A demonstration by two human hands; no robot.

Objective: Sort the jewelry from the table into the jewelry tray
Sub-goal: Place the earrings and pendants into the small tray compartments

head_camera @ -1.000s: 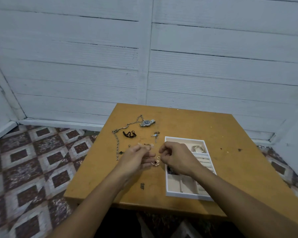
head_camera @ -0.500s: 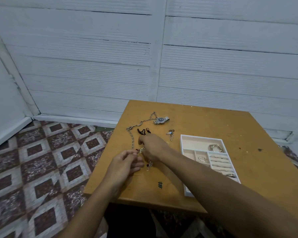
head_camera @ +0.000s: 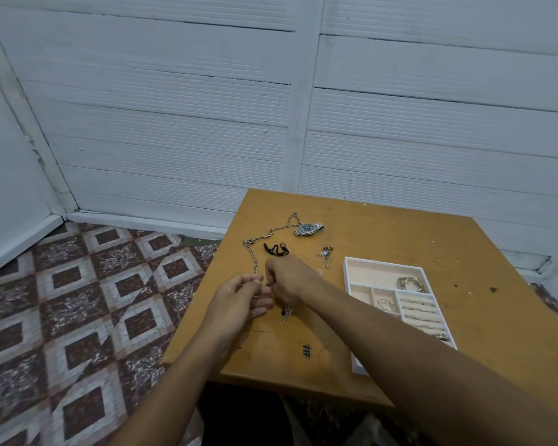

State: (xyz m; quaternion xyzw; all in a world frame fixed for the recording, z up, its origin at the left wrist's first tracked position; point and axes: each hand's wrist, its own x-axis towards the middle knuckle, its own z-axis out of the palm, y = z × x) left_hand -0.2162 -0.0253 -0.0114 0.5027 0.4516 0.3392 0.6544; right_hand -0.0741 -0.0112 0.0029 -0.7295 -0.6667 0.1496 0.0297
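On the wooden table [head_camera: 400,246] lies a long silver chain necklace [head_camera: 253,252], running from near the wristwatch [head_camera: 308,228] down to my hands. My left hand [head_camera: 239,300] and my right hand [head_camera: 290,281] meet over the chain's near end, fingers curled and pinching it. A short piece of chain [head_camera: 285,313] hangs below my right hand. The white jewelry tray [head_camera: 384,267] stands to the right, holding silver bangles [head_camera: 411,283] and rings in its compartments. My right forearm crosses the tray's near corner.
A black cord piece [head_camera: 276,249] and a small silver earring cluster [head_camera: 325,254] lie beyond my hands. A black hash mark [head_camera: 306,351] is drawn near the table's front edge. Patterned floor tiles lie left of the table; a white panelled wall stands behind.
My right hand left the tray area and crossed left to the chain, joining my left hand there. The view shifted left, so the table now sits further right.
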